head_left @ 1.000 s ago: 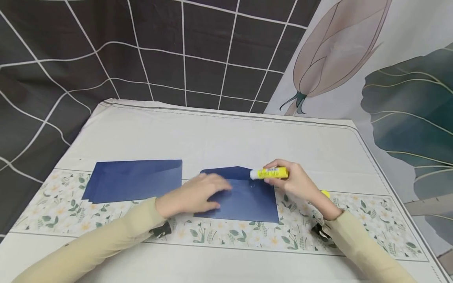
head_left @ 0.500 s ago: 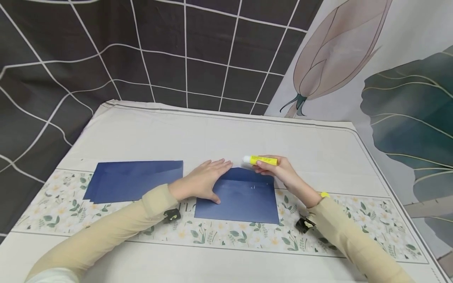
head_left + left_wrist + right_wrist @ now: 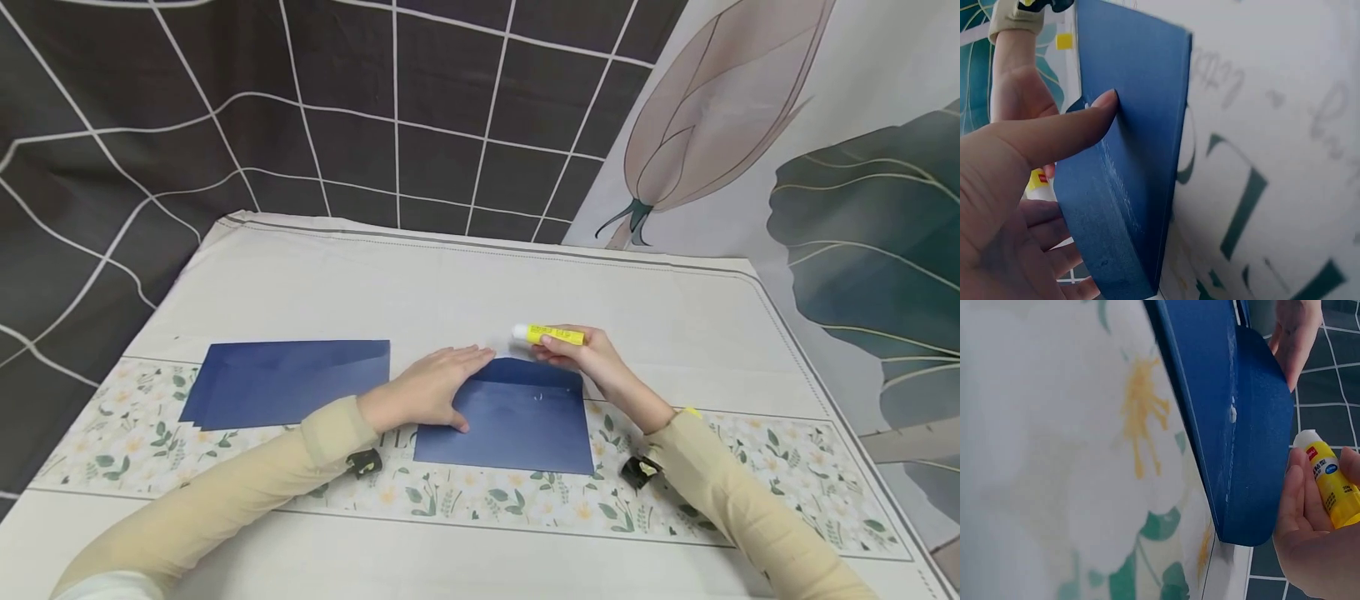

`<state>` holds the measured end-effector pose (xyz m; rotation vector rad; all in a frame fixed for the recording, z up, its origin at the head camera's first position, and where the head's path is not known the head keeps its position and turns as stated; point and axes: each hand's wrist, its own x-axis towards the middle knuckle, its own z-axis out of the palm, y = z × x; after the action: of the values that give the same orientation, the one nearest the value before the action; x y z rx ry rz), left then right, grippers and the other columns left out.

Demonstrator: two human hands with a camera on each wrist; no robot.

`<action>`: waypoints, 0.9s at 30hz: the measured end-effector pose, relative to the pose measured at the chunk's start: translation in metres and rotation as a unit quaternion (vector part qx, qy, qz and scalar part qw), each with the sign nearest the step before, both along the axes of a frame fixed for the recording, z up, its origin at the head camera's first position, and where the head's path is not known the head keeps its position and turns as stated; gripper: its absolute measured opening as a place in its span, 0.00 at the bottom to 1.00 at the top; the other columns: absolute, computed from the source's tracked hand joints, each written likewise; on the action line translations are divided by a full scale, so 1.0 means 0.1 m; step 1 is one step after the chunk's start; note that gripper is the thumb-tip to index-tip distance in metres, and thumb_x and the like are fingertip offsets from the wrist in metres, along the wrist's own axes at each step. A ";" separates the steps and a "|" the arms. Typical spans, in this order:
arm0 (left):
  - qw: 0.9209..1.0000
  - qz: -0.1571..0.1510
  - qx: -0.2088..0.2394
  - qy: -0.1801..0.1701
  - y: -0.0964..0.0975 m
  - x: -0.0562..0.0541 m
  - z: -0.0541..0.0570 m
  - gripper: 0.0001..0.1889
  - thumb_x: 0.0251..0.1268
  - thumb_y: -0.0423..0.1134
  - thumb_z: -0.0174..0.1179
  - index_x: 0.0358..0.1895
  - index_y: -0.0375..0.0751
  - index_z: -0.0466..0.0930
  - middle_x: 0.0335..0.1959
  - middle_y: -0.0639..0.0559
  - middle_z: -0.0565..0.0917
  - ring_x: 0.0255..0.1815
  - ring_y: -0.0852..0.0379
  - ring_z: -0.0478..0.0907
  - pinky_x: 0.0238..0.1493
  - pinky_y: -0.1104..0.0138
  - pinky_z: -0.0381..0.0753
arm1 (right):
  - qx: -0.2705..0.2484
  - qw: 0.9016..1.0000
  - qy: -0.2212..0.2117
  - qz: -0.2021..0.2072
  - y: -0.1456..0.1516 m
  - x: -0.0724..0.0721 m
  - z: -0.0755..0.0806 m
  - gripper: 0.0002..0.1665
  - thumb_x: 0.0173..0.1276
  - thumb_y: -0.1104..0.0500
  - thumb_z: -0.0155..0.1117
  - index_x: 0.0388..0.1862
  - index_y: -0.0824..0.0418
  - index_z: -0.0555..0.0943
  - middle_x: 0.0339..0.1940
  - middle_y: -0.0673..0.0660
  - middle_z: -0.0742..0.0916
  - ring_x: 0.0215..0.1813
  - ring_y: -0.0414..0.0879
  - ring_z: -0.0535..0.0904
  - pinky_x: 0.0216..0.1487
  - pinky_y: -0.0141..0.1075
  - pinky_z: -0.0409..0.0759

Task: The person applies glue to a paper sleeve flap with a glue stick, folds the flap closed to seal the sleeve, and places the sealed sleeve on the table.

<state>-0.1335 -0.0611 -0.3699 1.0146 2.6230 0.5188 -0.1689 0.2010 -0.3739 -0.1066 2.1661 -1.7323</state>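
Note:
A dark blue envelope (image 3: 510, 429) lies with its flap (image 3: 1260, 437) folded up at the far side. White glue smears (image 3: 1232, 414) mark the crease. My left hand (image 3: 431, 390) spans its left part, thumb (image 3: 1088, 130) resting on the front and straight fingers reaching behind the flap's edge. In my right hand (image 3: 596, 357) is a yellow glue stick (image 3: 555, 335) with a white tip, gripped between thumb and fingers above the flap's right part. That hand's lower fingers (image 3: 1297, 497) are right at the flap's outer edge.
Several more blue envelopes (image 3: 292, 383) lie in a fanned stack on the left. A yellow cap (image 3: 1064, 41) stands on the table to the right, mostly behind the right sleeve in the head view. A floral cloth (image 3: 480, 508) covers the table; a dark grid curtain (image 3: 352, 108) hangs behind.
My left hand has moved up from the envelope's middle to the flap's edge, fingers now stretched. The right hand has carried the glue stick up and left, off the envelope's face.

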 end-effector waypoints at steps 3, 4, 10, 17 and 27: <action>1.000 0.004 0.000 -0.001 0.00 0.03 -0.01 0.54 0.43 0.45 0.77 0.74 0.37 0.55 0.75 0.45 0.59 0.77 0.47 0.55 0.76 0.53 0.55 | 0.005 1.000 -0.004 0.009 -0.01 0.00 0.00 0.28 0.69 0.57 0.61 0.60 0.76 0.71 0.39 0.56 0.90 0.39 0.37 0.87 0.45 0.29 0.84; 1.000 0.004 -0.001 0.001 0.00 0.05 -0.01 0.53 0.44 0.45 0.76 0.74 0.37 0.55 0.76 0.45 0.59 0.77 0.47 0.55 0.76 0.54 0.55 | 0.007 1.000 -0.005 0.013 -0.01 -0.01 0.00 0.28 0.69 0.57 0.60 0.60 0.76 0.71 0.40 0.59 0.90 0.39 0.37 0.87 0.45 0.30 0.84; 1.000 -0.001 -0.004 0.013 0.00 0.13 -0.01 0.49 0.50 0.42 0.73 0.74 0.38 0.55 0.75 0.44 0.59 0.76 0.48 0.57 0.74 0.56 0.60 | 0.011 0.999 -0.021 0.036 -0.05 0.01 0.01 0.27 0.70 0.59 0.59 0.60 0.78 0.71 0.44 0.64 0.89 0.39 0.38 0.87 0.46 0.31 0.84; 1.000 -0.016 -0.004 0.021 -0.02 0.21 0.03 0.41 0.55 0.40 0.69 0.72 0.37 0.60 0.74 0.44 0.62 0.74 0.48 0.61 0.70 0.56 0.67 | -0.004 0.997 -0.054 0.057 -0.08 0.07 0.03 0.27 0.70 0.60 0.58 0.60 0.79 0.70 0.41 0.59 0.90 0.38 0.38 0.87 0.47 0.33 0.84; 0.996 -0.059 -0.031 0.062 -0.01 0.26 0.00 0.28 0.64 0.44 0.62 0.66 0.40 0.72 0.68 0.48 0.72 0.70 0.48 0.68 0.66 0.55 0.73 | -0.024 0.993 -0.102 0.062 -0.10 0.18 -0.05 0.28 0.70 0.60 0.58 0.62 0.79 0.69 0.37 0.53 0.91 0.36 0.36 0.87 0.42 0.28 0.84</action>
<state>-0.1071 -0.0619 -0.3701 1.2109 2.6465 0.3562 -0.1505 0.1907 -0.3792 -0.0710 1.9310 -1.6498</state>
